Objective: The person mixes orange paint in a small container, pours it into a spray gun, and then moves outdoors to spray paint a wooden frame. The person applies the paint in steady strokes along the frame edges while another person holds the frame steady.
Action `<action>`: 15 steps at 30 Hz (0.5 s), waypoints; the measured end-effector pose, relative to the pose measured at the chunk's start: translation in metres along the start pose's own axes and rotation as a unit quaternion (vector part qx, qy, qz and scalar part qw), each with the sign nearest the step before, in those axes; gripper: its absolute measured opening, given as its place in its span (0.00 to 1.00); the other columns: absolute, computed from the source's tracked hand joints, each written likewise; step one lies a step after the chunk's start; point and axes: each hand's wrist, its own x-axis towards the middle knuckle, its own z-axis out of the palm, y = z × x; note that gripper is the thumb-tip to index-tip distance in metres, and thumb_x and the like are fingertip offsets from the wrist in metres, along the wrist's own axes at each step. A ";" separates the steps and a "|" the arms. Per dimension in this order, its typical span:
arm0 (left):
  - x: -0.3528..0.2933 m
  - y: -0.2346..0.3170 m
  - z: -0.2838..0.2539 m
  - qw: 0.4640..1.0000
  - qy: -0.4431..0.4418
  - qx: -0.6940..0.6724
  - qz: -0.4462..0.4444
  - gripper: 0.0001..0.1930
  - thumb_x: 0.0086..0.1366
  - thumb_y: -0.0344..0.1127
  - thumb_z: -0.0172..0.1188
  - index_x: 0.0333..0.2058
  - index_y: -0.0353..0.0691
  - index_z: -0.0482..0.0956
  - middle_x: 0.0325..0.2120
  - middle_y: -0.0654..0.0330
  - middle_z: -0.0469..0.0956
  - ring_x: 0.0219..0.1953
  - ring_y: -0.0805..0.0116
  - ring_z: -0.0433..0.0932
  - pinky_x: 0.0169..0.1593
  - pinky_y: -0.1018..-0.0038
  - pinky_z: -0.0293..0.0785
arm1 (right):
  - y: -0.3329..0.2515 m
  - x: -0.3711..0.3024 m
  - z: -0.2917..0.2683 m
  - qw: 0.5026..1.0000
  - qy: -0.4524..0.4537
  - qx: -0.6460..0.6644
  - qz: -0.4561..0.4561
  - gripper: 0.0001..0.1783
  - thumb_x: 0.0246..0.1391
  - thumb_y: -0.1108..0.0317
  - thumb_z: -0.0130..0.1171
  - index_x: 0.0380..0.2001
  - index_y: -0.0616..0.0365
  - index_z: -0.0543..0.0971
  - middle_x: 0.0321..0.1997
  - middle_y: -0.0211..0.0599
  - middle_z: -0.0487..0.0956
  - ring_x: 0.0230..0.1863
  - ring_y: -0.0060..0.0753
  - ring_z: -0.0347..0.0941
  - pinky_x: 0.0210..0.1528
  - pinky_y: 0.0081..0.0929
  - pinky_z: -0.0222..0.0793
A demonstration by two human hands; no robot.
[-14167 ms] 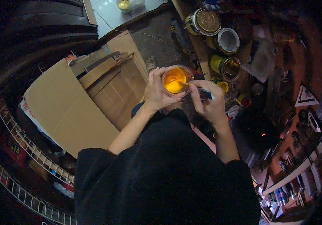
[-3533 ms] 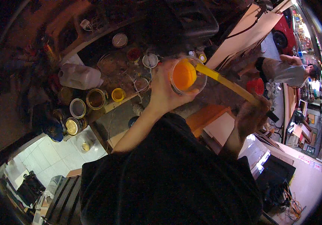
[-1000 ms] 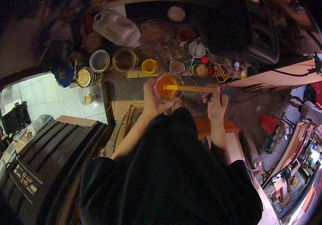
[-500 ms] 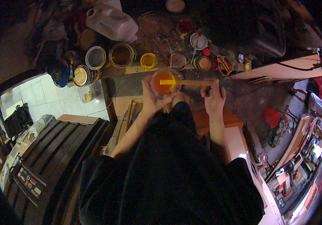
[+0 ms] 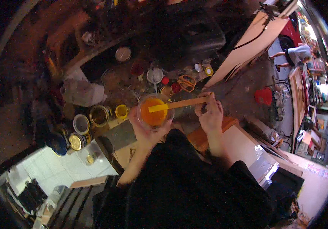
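My left hand is wrapped round a clear plastic cup that holds orange liquid, seemingly paint. In my right hand, pinched at one end, is a flat wooden stir stick. Its other end, coated bright yellow, lies over the cup's mouth; whether it touches the liquid I cannot tell. Just beyond the cup stand an open yellow-rimmed can and a white-rimmed container with something thin leaning in it.
Orange-handled scissors lie on the cluttered bench. Several paint cans, among them a gold-lidded one, stand at the left by a translucent jug. Wooden boards lean at the right. Farther right, a person stands near a red bucket.
The whole view has swung toward the right, so the bench appears tilted. Both hands keep their hold on the cup and the stir stick, and the stick now slants up toward my right hand.
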 end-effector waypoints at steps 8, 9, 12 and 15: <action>0.105 0.065 0.109 0.990 -0.069 0.073 0.099 0.47 0.49 0.35 0.80 0.60 0.34 0.54 0.57 0.49 0.66 0.60 0.58 0.70 0.65 0.60 0.66 | -0.100 0.046 0.000 0.988 -0.010 0.140 -0.070 0.14 0.71 0.60 0.55 0.44 0.61 0.79 0.36 0.31 0.78 0.34 0.24 0.75 0.34 0.21 0.74; 0.119 0.065 0.124 0.986 -0.068 0.101 0.113 0.47 0.49 0.35 0.80 0.60 0.33 0.55 0.56 0.49 0.66 0.59 0.59 0.71 0.65 0.61 0.67 | -0.112 0.057 0.002 0.985 -0.014 0.151 -0.079 0.14 0.71 0.60 0.55 0.44 0.61 0.79 0.37 0.32 0.78 0.34 0.24 0.75 0.33 0.20 0.73; 0.156 0.070 0.179 0.991 -0.068 -0.008 0.119 0.46 0.49 0.35 0.81 0.59 0.32 0.58 0.55 0.50 0.67 0.58 0.60 0.71 0.64 0.63 0.67 | -0.149 0.096 -0.001 0.981 -0.020 0.151 -0.118 0.14 0.72 0.59 0.53 0.43 0.60 0.78 0.35 0.32 0.77 0.33 0.24 0.74 0.31 0.20 0.71; 0.201 0.054 0.232 0.988 -0.048 -0.043 0.141 0.46 0.49 0.36 0.81 0.59 0.33 0.57 0.54 0.50 0.67 0.57 0.60 0.71 0.64 0.64 0.67 | -0.190 0.149 -0.001 0.975 -0.069 0.173 -0.119 0.14 0.73 0.58 0.52 0.43 0.59 0.77 0.33 0.32 0.76 0.31 0.24 0.72 0.30 0.21 0.68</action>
